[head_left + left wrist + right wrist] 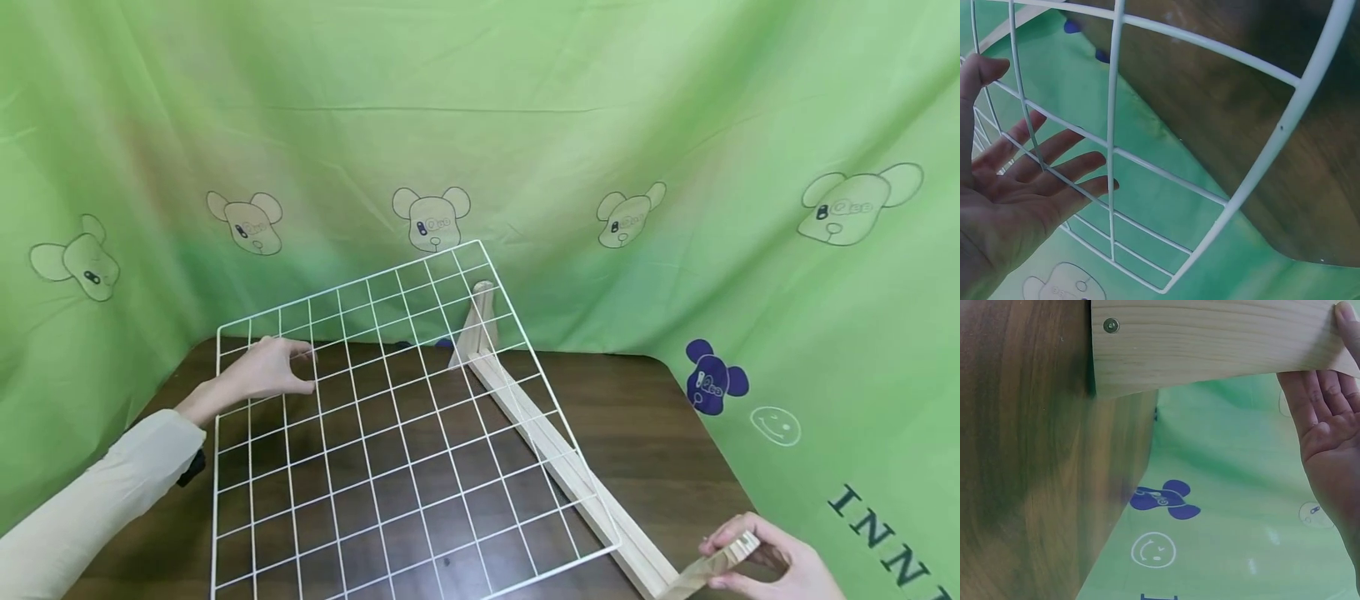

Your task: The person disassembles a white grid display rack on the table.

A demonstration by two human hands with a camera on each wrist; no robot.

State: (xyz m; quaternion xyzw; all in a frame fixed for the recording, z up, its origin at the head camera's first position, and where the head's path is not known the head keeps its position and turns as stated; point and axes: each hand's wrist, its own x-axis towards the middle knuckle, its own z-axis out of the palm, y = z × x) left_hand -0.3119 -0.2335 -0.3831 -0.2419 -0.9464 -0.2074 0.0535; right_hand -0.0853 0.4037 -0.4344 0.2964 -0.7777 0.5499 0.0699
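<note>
A white wire grid panel stands tilted over the table, its right edge overlapping a pale wooden frame in the head view. My left hand is at the panel's upper left, thumb and fingers spread apart. In the left wrist view the fingers of the left hand reach out loosely extended, with wires crossing in front of them. The frame is a long rail with an upright end piece at each end. My right hand pinches the near end piece, thumb on one side and fingers on the other.
A brown wooden table lies under everything. Green cloth printed with bear heads hangs around its back and sides. The far end piece of the wooden frame rises close to the back cloth.
</note>
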